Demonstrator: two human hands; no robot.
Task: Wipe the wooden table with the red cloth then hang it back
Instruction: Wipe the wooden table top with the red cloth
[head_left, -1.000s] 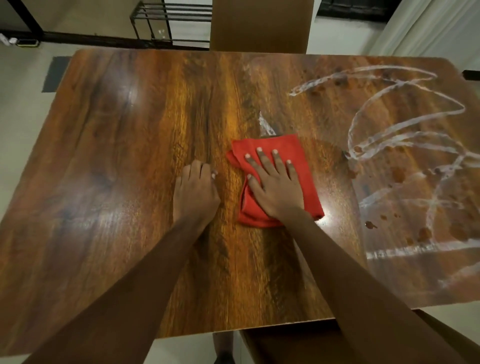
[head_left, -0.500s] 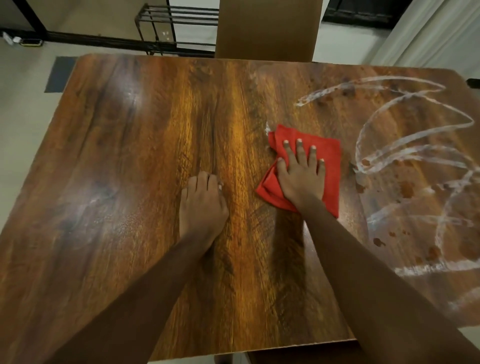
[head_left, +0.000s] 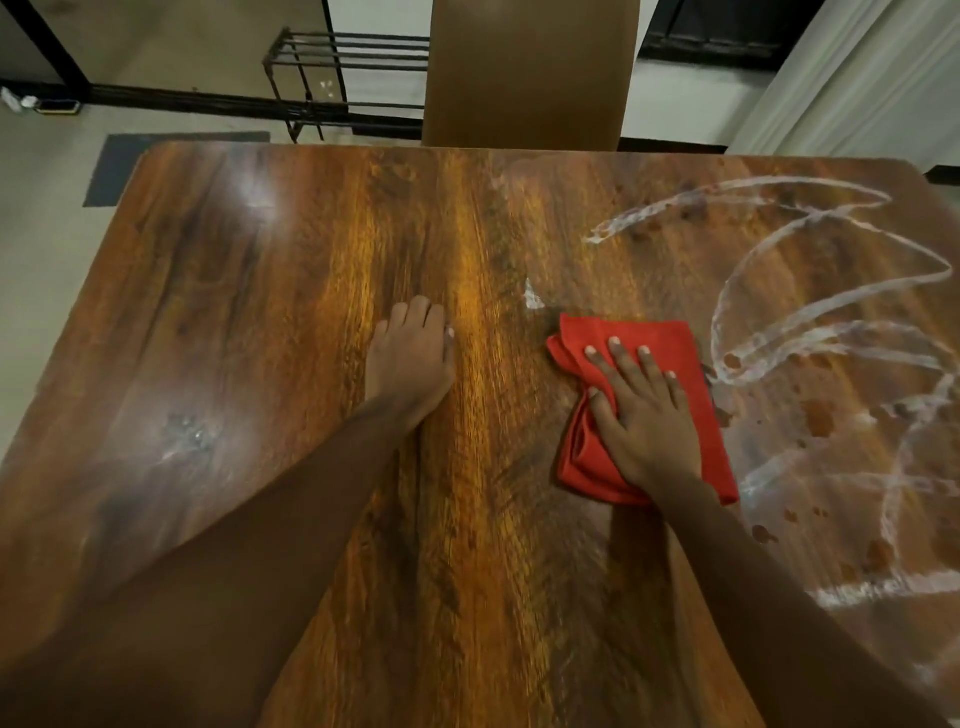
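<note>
The wooden table (head_left: 260, 322) fills most of the head view. A folded red cloth (head_left: 691, 364) lies on it right of centre. My right hand (head_left: 641, 410) presses flat on the cloth, fingers spread and pointing away from me. My left hand (head_left: 413, 358) rests palm down on the bare wood to the left of the cloth, fingers together, holding nothing. White smeared streaks and brown spots (head_left: 831, 338) cover the right part of the table, starting just beyond the cloth's right edge.
A brown chair back (head_left: 530, 73) stands against the table's far edge. Behind it to the left is a black metal rack (head_left: 348, 78) on the pale floor. A dark mat (head_left: 135, 161) lies by the far left corner. Pale curtains (head_left: 857, 78) hang at the back right.
My right hand slid the cloth to the right across the table, toward the streaked area, then drew it slightly nearer. My left hand has stayed planted on the wood.
</note>
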